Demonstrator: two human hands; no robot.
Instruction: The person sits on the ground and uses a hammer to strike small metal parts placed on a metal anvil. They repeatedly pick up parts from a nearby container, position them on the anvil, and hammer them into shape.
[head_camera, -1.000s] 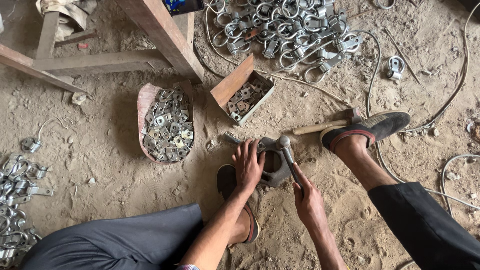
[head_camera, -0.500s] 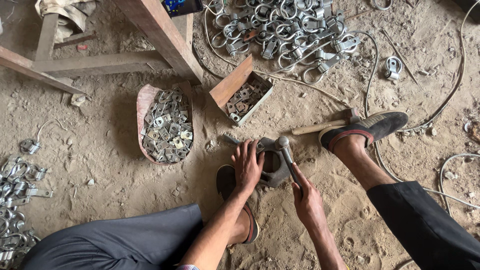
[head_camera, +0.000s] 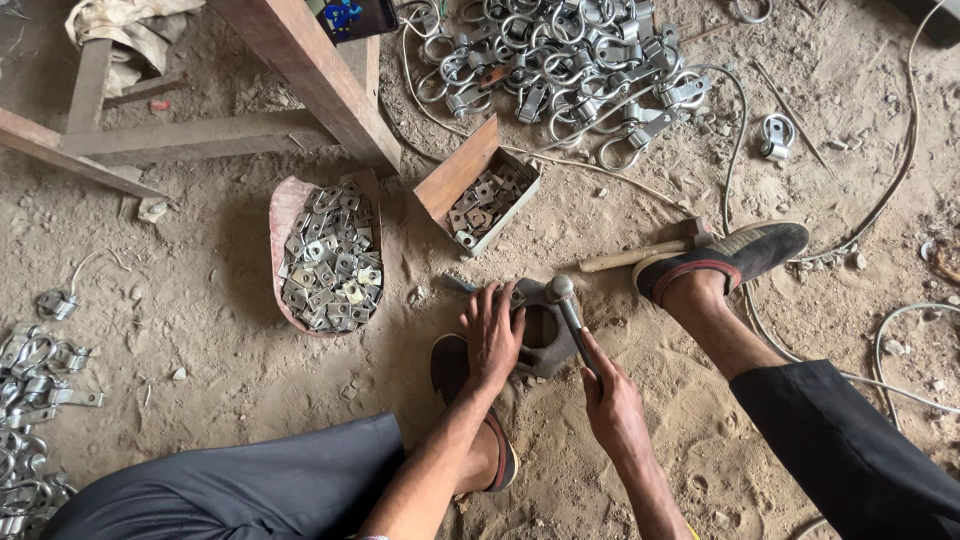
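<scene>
Covering the dirt floor (head_camera: 180, 300): scattered metal clamps (head_camera: 560, 60).

On the sandy floor (head_camera: 180, 300), the left hand (head_camera: 492, 335) presses flat on a dark metal ring block (head_camera: 545, 335), while the right hand (head_camera: 612, 400) grips a hammer (head_camera: 570, 312) whose head rests on it. A tray of small plates (head_camera: 325, 255) lies to the left, and a pile of clamps (head_camera: 570, 60) far behind.
</scene>
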